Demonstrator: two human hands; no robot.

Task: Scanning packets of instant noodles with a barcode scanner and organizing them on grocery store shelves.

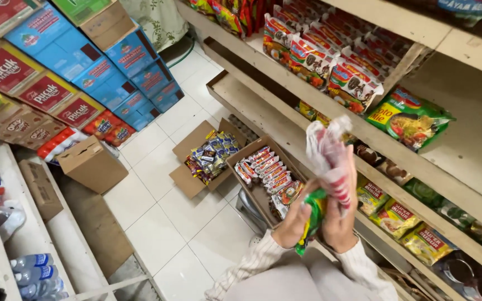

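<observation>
White tile floor (157, 217), wood shelves (285, 83) rt, stacked cartons (85, 61) lt.

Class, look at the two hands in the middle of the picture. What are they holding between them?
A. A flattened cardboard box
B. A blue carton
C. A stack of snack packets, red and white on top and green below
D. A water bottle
C: the left hand and right hand press together a stack of snack packets, red and white on top and green below.

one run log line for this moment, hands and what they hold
left hand: grips green snack packet | right hand: grips red-and-white noodle packets | near: wooden shelf, open cardboard box
</observation>
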